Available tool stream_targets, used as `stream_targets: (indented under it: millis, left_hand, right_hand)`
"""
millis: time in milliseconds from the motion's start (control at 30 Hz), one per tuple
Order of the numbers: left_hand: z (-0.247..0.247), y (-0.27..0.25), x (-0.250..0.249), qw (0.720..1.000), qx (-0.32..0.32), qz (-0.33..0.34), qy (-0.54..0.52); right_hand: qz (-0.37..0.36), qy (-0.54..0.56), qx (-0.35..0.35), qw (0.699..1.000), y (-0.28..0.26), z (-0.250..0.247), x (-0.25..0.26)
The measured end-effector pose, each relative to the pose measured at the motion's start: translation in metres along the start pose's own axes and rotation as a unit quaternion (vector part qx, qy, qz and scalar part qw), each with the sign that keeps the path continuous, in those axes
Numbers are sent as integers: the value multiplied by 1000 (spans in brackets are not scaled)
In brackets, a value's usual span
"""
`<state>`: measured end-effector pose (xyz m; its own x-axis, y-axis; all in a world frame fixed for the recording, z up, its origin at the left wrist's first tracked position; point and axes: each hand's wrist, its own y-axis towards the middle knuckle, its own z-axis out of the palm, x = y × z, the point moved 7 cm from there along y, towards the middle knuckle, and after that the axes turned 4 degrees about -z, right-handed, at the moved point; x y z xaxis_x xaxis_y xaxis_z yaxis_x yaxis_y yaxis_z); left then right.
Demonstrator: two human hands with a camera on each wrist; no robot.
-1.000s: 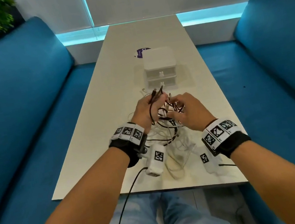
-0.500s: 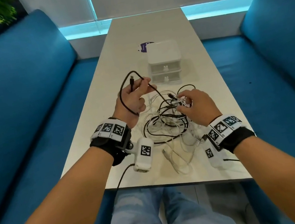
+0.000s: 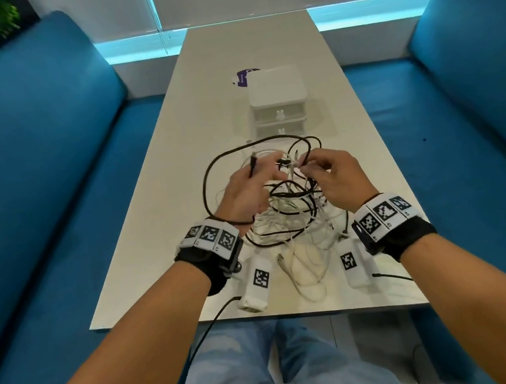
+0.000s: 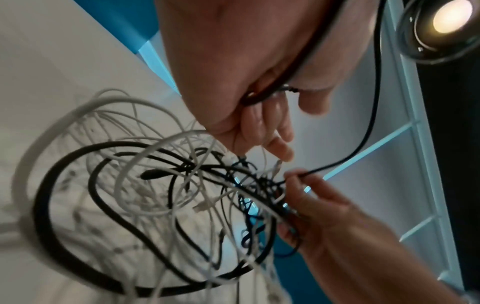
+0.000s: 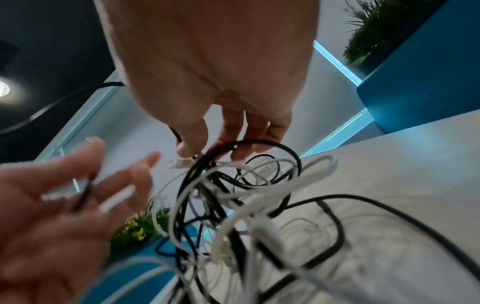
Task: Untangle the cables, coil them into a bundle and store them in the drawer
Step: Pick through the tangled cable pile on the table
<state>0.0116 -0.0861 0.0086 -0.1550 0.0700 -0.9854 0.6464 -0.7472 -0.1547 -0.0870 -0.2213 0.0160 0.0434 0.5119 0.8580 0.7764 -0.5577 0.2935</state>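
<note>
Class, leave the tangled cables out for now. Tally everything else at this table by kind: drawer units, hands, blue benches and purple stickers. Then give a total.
White drawer unit: 1
Hands: 2, the left hand holding a black cable and the right hand pinching the cable tangle
Blue benches: 2
Purple sticker: 1
Total: 6

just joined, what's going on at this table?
A person is untangling a knot of black and white cables lifted over the white table. The left hand holds one end of a black cable looping out to the side; the right hand pinches strands at the top of the knot. The drawer unit behind is closed. Nothing is coiled yet.
</note>
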Motion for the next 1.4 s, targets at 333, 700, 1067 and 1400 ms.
stream_targets:
  millis: [333,700,1067,1400]
  left_hand:
    - [15,1,-10,959,-125,200,159]
    - [6,10,-5,964,-144,165,148]
    - [-43,7,-7,966,-236,92,-56]
    - [-101,-4,-39,942,-295,79,-138]
  right_hand:
    - [17,172,39,984,-1,7,16]
    - [-13,29,49,998,-8,15,20]
    - [55,-58,-14,997,-5,2,0]
    - [95,-133,-5,987,-12,-18,-37]
